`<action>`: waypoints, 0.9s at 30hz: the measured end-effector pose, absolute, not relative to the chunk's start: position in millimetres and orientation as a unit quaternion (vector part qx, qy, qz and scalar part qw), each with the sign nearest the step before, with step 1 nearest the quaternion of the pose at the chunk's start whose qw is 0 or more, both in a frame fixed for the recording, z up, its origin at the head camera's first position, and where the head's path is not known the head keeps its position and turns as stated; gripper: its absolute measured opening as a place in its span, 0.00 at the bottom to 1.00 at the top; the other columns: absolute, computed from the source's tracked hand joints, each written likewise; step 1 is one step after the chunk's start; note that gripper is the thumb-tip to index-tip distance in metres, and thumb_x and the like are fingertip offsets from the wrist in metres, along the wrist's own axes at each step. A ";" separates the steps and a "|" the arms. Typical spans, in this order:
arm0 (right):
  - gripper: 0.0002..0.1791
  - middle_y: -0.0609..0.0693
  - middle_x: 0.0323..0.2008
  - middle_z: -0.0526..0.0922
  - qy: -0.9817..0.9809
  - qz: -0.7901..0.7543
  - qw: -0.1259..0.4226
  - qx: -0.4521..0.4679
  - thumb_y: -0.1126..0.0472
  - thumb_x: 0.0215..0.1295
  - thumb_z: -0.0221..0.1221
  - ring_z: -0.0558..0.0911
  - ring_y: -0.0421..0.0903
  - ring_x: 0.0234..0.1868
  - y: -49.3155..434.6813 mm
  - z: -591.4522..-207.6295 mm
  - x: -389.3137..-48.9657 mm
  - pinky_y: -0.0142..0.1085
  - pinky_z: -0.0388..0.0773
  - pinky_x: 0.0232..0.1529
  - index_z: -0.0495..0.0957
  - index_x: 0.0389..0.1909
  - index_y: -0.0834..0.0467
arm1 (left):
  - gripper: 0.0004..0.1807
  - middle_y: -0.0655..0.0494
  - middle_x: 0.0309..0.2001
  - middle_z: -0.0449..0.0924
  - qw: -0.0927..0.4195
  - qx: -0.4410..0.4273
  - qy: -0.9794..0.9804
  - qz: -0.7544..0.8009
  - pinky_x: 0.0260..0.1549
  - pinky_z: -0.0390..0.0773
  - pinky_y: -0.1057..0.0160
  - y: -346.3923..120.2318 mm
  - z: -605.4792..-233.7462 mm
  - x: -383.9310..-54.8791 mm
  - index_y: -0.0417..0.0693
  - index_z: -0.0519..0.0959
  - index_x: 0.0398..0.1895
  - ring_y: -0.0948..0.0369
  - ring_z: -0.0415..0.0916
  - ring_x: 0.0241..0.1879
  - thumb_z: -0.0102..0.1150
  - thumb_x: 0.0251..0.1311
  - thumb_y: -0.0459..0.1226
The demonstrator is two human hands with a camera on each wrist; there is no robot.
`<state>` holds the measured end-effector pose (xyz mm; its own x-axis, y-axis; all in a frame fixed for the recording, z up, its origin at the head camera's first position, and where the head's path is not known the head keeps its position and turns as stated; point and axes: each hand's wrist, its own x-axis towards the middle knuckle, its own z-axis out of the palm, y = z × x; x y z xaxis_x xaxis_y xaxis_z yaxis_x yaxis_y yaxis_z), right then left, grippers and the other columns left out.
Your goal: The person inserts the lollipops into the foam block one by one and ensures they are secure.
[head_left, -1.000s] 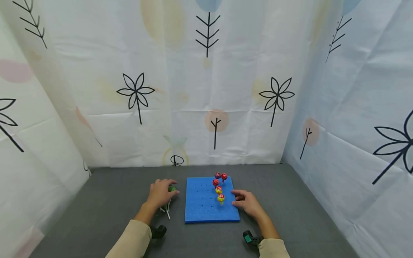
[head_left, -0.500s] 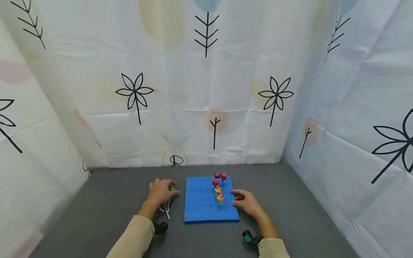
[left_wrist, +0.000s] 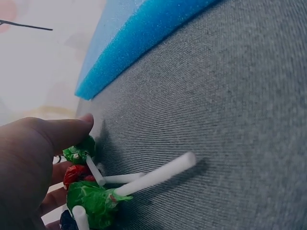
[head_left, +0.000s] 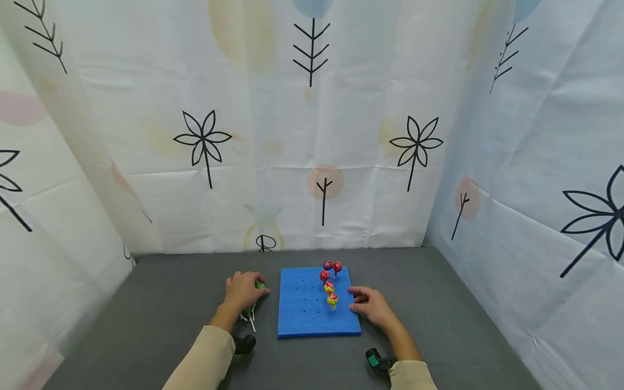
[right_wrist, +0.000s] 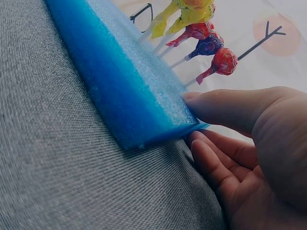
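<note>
My left hand (head_left: 242, 291) is over a small pile of lollipops left of the blue foam board (head_left: 297, 325). Its thumb and fingers pinch the head of a green-wrapped lollipop (left_wrist: 80, 151). Below that lie a red lollipop (left_wrist: 76, 175), a second green one (left_wrist: 93, 203) and a dark blue one (left_wrist: 68, 220), white sticks pointing out. At the board's right edge, my right hand (head_left: 372, 306) grips the foam, thumb on the top face and fingers against the side. Several lollipops stand upright in the board: yellow (head_left: 332, 299), red (head_left: 337, 267) and purple (head_left: 327, 265).
Rows of small holes (head_left: 304, 299) mark the board's left and middle part. Grey cloth (head_left: 185, 303) covers the table. Patterned white curtains (head_left: 273, 135) close off the back and both sides. Black wrist devices (head_left: 377, 360) sit near both cuffs.
The left hand's fingers have closed slightly around the green lollipop's head. My right hand keeps its place at the board's edge. The head view has shifted a little.
</note>
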<state>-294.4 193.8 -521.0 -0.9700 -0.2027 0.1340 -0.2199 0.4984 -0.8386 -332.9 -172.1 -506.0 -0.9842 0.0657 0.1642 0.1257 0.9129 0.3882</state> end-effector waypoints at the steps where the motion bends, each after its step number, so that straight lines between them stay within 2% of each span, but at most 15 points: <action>1: 0.22 0.55 0.49 0.81 -0.865 0.486 0.008 0.122 0.66 0.59 0.67 0.78 0.50 0.45 193.8 -521.5 -294.4 0.49 0.76 0.48 0.79 0.55 0.63 | 0.15 0.58 0.37 0.81 0.073 -0.045 -0.975 -0.207 0.43 0.61 0.44 -171.9 -506.2 -332.9 0.53 0.84 0.39 0.52 0.68 0.39 0.72 0.52 0.48; 9: 0.22 0.55 0.48 0.80 -0.865 0.488 0.006 0.119 0.66 0.59 0.67 0.78 0.51 0.45 193.0 -520.5 -293.6 0.49 0.76 0.48 0.78 0.55 0.63 | 0.13 0.59 0.33 0.80 0.097 -0.022 -0.953 -0.285 0.43 0.61 0.45 -170.5 -504.1 -334.7 0.53 0.83 0.40 0.50 0.70 0.41 0.70 0.54 0.46; 16: 0.21 0.55 0.48 0.80 -0.868 0.482 0.007 0.118 0.66 0.59 0.67 0.78 0.51 0.45 193.0 -520.3 -292.9 0.49 0.77 0.48 0.79 0.55 0.62 | 0.12 0.58 0.36 0.82 0.121 -0.025 -0.937 -0.326 0.44 0.62 0.43 -166.4 -497.8 -334.6 0.53 0.83 0.40 0.48 0.71 0.46 0.70 0.55 0.46; 21: 0.21 0.55 0.48 0.80 -0.869 0.480 0.008 0.119 0.66 0.59 0.66 0.78 0.51 0.45 193.2 -520.1 -293.3 0.49 0.77 0.48 0.79 0.55 0.62 | 0.12 0.57 0.37 0.82 0.132 -0.023 -0.923 -0.361 0.50 0.61 0.42 -161.0 -490.1 -334.4 0.54 0.82 0.41 0.49 0.71 0.46 0.69 0.56 0.46; 27: 0.21 0.56 0.48 0.80 -0.869 0.480 0.007 0.121 0.66 0.59 0.67 0.79 0.51 0.45 193.5 -520.2 -293.5 0.49 0.77 0.48 0.79 0.55 0.62 | 0.13 0.55 0.38 0.82 0.151 -0.028 -0.900 -0.407 0.52 0.59 0.40 -150.6 -478.8 -330.6 0.51 0.81 0.40 0.48 0.73 0.45 0.70 0.55 0.44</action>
<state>-293.5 193.5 -520.2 -0.9709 -0.2031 0.1271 -0.2158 0.5109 -0.8321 -330.6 -150.6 -478.8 -0.9530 -0.0728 0.2941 0.1728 0.6669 0.7248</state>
